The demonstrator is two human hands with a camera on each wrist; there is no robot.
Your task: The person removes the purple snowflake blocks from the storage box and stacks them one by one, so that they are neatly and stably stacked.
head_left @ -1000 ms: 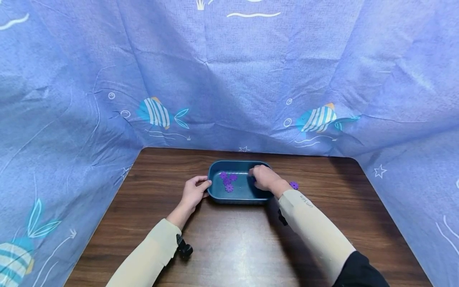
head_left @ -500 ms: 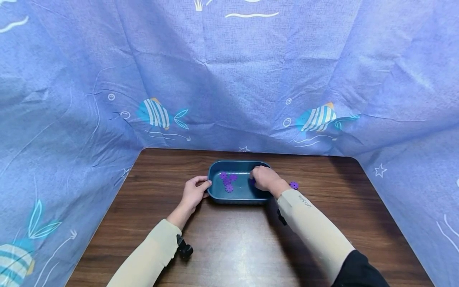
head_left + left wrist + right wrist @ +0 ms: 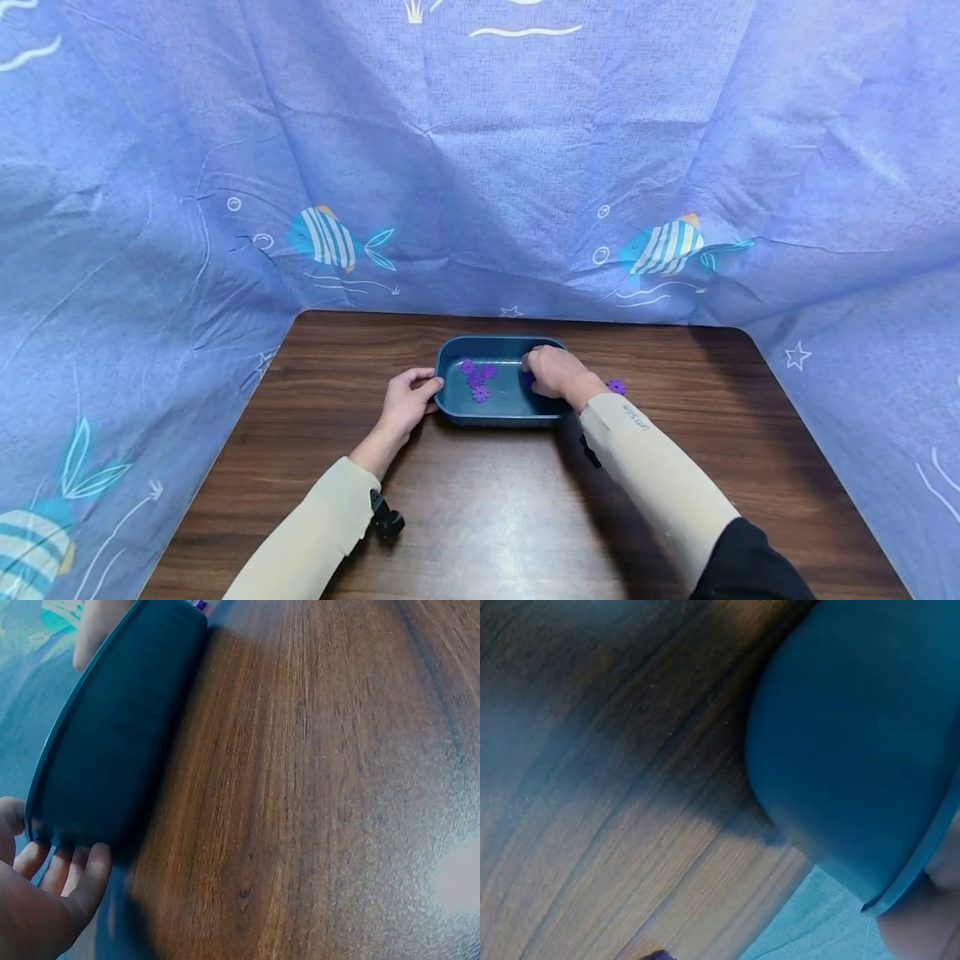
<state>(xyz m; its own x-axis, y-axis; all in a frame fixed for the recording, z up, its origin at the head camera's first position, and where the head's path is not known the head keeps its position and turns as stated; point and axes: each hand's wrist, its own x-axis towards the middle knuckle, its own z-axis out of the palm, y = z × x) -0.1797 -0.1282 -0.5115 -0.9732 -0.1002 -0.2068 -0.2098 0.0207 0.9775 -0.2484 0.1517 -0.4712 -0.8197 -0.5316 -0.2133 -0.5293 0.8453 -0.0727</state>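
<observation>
A dark teal rectangular basin (image 3: 502, 422) with rounded corners stands on the table. My left hand (image 3: 402, 405) grips its left end, thumb at the rim; in the left wrist view the fingertips (image 3: 97, 851) press against its outer wall. Inside, toward the left, several purple notched plastic discs (image 3: 478, 393) lie in a loose cluster. My right hand (image 3: 553, 372) reaches down into the right end with curled fingers around another purple piece (image 3: 528, 380), mostly hidden by the hand. The right wrist view shows mainly the basin's outer wall (image 3: 847, 750).
One more purple disc (image 3: 616, 387) lies on the wooden table (image 3: 480, 500) just right of the basin. A blue fish-print cloth (image 3: 480, 167) hangs behind and along both sides of the table. A small black camera (image 3: 388, 522) is strapped at the left wrist.
My right hand shifts only very slightly inside the basin, and a little more of the purple piece shows below its fingers. The left hand and basin stay in place.
</observation>
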